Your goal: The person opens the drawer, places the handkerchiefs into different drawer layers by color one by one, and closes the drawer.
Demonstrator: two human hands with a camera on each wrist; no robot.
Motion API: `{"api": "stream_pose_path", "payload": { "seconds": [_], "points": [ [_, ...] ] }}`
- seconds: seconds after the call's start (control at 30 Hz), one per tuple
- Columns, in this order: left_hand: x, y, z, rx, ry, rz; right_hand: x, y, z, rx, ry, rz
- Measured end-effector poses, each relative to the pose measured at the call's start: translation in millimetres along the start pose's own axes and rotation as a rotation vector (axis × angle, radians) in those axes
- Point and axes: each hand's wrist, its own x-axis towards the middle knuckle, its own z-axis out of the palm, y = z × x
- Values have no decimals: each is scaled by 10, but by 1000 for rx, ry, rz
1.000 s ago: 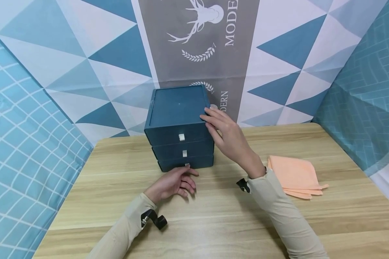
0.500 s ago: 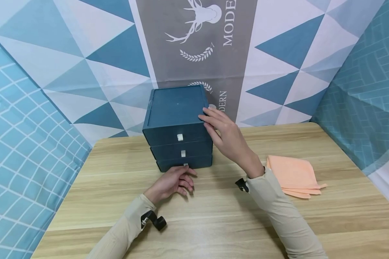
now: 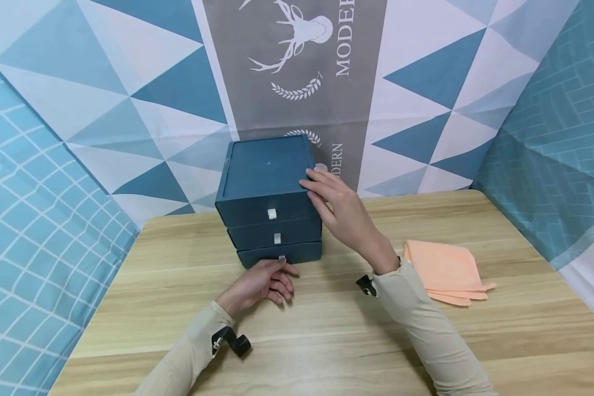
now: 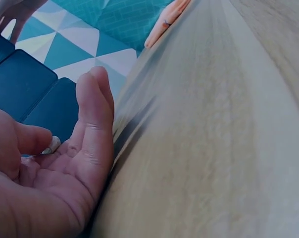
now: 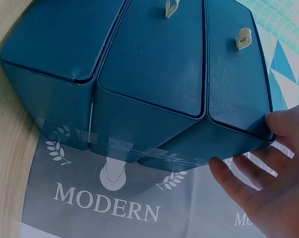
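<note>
A dark blue three-drawer box (image 3: pixel 269 165) stands at the back of the table, with a pale pull tab on each drawer. My left hand (image 3: pixel 257 283) is low at the bottom drawer (image 3: pixel 302 252); its thumb and index finger pinch that drawer's white tab (image 4: pixel 53 145), while the other fingers extend loosely near the tabletop. My right hand (image 3: pixel 344 212) rests at the box's top right edge with its fingers fairly straight. In the right wrist view its thumb touches the upper front corner, and its other fingers lie along the edge. The bottom drawer's front stands slightly forward of the one above.
A folded peach cloth (image 3: pixel 445 272) lies on the wooden table (image 3: pixel 317 341), right of the right forearm. Patterned wall coverings rise behind the box (image 3: pixel 302 93) and at both sides. A black wrist mount (image 3: pixel 232 341) sticks out from the left sleeve.
The head view has shifted slightly. A clearer line now shows along the bottom drawer's top edge, as if it has come forward a little. Both hands keep their places on the box.
</note>
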Motion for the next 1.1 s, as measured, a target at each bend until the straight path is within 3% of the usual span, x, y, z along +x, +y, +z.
{"api": "stream_pose_path", "payload": {
  "seconds": [0.47,0.77,1.1],
  "points": [
    [-104,-43,39,47,12,-5,-1,-3,30,20,5,-2],
    [-165,-103,130,53,-24,-8,5,10,6,4,10,-5],
    [-328,-134,217,12,-70,-48,0,-11,13,1,3,-1]
  ]
}}
